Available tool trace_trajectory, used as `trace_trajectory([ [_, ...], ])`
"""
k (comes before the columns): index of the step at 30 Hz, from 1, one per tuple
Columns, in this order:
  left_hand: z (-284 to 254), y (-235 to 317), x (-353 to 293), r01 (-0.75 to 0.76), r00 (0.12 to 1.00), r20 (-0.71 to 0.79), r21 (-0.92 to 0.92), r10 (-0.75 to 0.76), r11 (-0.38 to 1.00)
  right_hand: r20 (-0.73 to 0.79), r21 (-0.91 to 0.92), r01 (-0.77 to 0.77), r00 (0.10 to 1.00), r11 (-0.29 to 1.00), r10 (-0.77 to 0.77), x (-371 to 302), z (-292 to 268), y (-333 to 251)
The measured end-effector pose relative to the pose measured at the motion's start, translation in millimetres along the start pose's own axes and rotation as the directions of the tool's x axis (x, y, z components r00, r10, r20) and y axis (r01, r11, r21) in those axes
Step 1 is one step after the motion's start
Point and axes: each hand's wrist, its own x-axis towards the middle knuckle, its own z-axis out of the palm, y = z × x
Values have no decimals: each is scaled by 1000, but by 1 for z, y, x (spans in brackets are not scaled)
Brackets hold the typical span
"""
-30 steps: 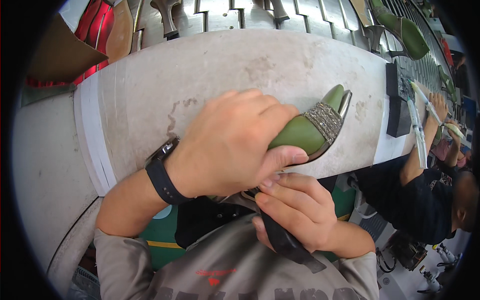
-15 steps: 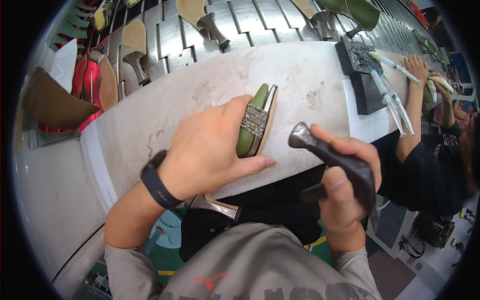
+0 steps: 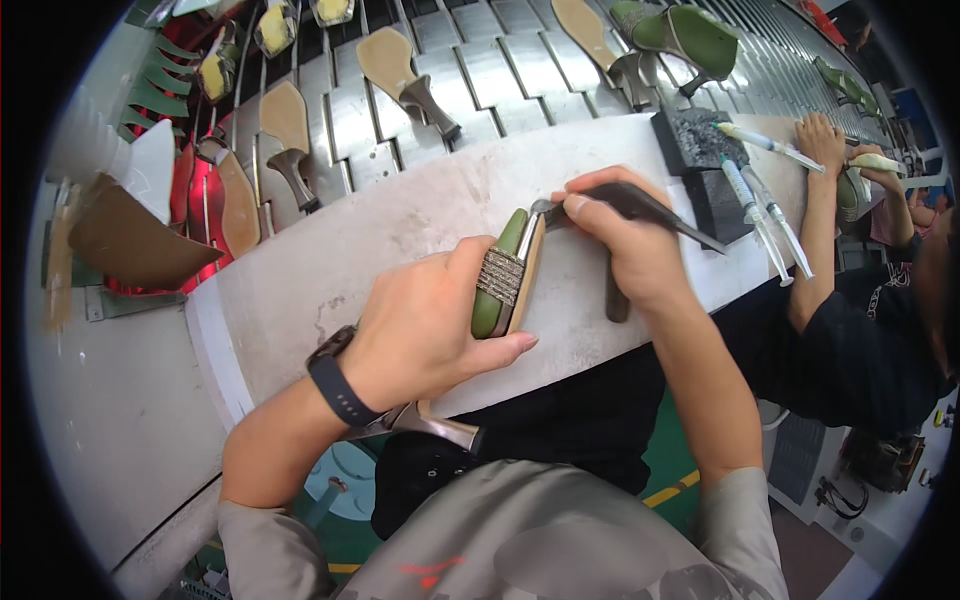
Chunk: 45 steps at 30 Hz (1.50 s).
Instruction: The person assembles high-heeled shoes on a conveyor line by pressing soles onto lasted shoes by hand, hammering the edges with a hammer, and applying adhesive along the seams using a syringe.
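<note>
My left hand (image 3: pixel 415 325) is wrapped round a green high-heeled shoe (image 3: pixel 502 278) with a glittery band across it. The shoe lies on its side, its tan sole turned right and its toe pointing away from me. Its metallic heel (image 3: pixel 445 428) shows below my left wrist. In my right hand (image 3: pixel 640 245) is a dark hammer (image 3: pixel 632 203), gripped near its head. The hammer's round face meets the toe end of the shoe, at the edge between upper and sole. My fingers hide part of the handle.
Behind the pale worktop (image 3: pixel 400 220) runs a slatted metal conveyor (image 3: pixel 480 65) carrying several heeled soles and green shoes. Dark blocks (image 3: pixel 700 150) with syringes (image 3: pixel 765 215) stand at the right. Beyond them a co-worker's arm (image 3: pixel 822 230) reaches in. Red and brown pieces (image 3: pixel 130 225) sit at the left.
My right hand has brought the hammer up and left, from beside the shoe to its toe. The left hand keeps its hold on the shoe. The whole view has shifted slightly.
</note>
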Motion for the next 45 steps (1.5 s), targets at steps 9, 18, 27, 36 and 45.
trace_trajectory([
  [9, -59, 53, -23, -462, 853, -326, -109, 407, 880, -30, 155, 38, 999, 987, -34, -54, -1, 5],
  [18, -23, 80, -43, -384, 831, -482, -138, 277, 913, 416, -35, 694, 665, 719, -621, -144, 12, -101],
  [27, -6, 67, -57, -568, 702, -577, -100, 417, 817, 474, -159, 389, 836, 908, -275, -135, 12, -156],
  [36, 52, 31, -122, -631, 568, -634, 74, 525, 772, 585, 81, 286, 762, 955, -277, -156, 31, -98],
  [45, 82, -22, -138, -107, 737, -582, 404, 345, 909, 278, 141, 56, 956, 988, -94, -191, 56, 24],
])
